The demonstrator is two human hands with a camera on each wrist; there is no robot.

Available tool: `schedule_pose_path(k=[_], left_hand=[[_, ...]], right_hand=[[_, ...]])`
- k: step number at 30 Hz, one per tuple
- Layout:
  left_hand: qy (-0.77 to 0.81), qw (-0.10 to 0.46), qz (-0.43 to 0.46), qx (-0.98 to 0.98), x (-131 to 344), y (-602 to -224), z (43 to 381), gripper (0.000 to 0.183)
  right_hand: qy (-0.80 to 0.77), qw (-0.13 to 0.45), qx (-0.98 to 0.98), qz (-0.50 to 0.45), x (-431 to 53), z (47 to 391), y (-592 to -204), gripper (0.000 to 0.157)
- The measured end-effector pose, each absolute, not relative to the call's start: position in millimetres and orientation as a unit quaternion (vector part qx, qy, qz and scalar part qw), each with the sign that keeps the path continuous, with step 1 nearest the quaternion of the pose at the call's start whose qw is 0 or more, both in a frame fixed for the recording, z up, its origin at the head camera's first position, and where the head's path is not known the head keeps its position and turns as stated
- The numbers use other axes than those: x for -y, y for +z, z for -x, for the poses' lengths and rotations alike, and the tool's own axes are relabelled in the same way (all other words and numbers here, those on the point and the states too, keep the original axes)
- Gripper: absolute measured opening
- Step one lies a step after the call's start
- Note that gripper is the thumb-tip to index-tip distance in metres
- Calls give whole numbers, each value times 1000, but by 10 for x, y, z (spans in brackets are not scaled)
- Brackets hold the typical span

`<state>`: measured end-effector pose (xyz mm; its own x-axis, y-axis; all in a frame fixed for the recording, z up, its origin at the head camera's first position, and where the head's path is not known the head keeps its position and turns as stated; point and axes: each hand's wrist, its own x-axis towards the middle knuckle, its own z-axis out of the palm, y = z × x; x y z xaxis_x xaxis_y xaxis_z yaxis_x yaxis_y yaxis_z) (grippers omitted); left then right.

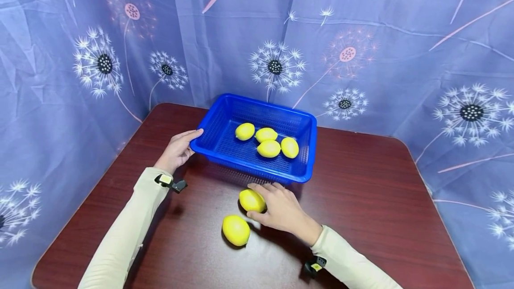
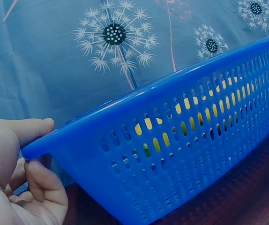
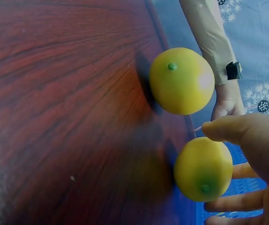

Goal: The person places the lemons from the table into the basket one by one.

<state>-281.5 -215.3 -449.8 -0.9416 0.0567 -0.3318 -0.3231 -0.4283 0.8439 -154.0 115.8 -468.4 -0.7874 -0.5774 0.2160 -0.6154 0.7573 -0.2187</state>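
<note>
At the left, a cream sleeve with a black device at the wrist runs in over the surface from its near side. Its left hand grips the left end of a blue basket, one digit lying over the rim and others curled beneath. The basket sits near the far edge of the surface, closer to the far-left corner than to the far-right one. It holds four yellow lemons: one at left, two side by side in the middle and one at right.

Nearer than the basket, a loose lemon lies on the surface. A little to its right and farther from the near edge, just in front of the basket, lies a second loose lemon. The right hand is spread around this one, thumb and fingers parted and not clenched; whether the fingertips touch it cannot be told. The other cream sleeve reaches in from the near right.
</note>
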Motion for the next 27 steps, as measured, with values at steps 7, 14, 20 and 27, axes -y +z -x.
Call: schedule_pose_path(k=[7, 14, 20, 27], left_hand=[[828, 112, 130, -533, 2153, -4504, 2821, 4], [834, 109, 121, -527, 2149, -4507, 2829, 5], [828, 103, 128, -536, 2141, -4497, 2814, 3], [816, 87, 141, -554, 2115, -4472, 2809, 4]], right_hand=[[139, 64, 935, -319, -1151, 1548, -4713, 67], [157, 69, 932, -320, -1150, 1551, -4730, 64], [184, 84, 924, -323, -1177, 1520, -4639, 62], [216, 92, 909, -345, -1260, 1429, -4329, 61]])
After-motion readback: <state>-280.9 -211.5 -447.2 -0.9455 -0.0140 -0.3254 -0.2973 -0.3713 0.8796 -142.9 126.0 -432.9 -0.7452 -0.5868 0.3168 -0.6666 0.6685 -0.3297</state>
